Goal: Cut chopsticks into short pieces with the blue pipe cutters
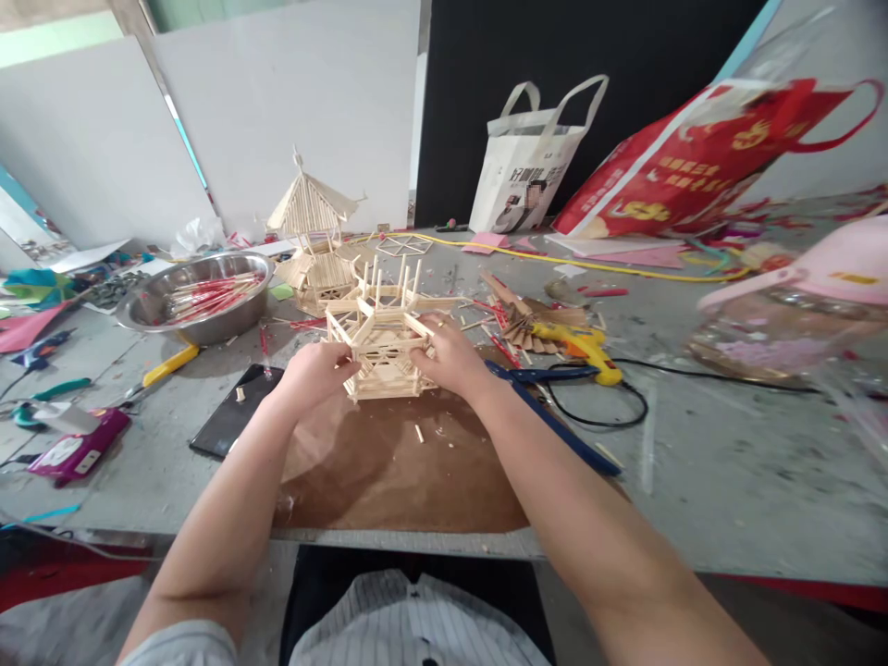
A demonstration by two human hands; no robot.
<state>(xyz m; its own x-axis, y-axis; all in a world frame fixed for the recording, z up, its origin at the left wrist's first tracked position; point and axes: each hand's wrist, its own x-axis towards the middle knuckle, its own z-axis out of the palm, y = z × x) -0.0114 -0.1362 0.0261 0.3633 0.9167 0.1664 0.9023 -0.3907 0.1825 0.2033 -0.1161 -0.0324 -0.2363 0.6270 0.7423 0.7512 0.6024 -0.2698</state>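
A pale model pavilion frame made of thin wooden sticks (pixel 386 356) stands over the far part of a brown sheet (pixel 402 472), several posts sticking up from it. My left hand (pixel 320 370) grips its left side, the fingers closed on the sticks. On the right side my right hand (pixel 450 356) holds it too, thumb in front and fingers partly hidden behind. Directly behind is a second stick model with a pointed roof (pixel 312 208). Bits of cut stick (pixel 419 434) lie on the brown sheet.
Left are a metal bowl (pixel 242 291) of red-tipped sticks, a phone (pixel 226 416) and a purple power socket (pixel 80 449). Right are blue-handled pliers (pixel 555 421), a yellow glue gun (pixel 589 351) and a pink-lidded jug (pixel 783 324). White (pixel 520 171) and red (pixel 680 166) bags stand behind.
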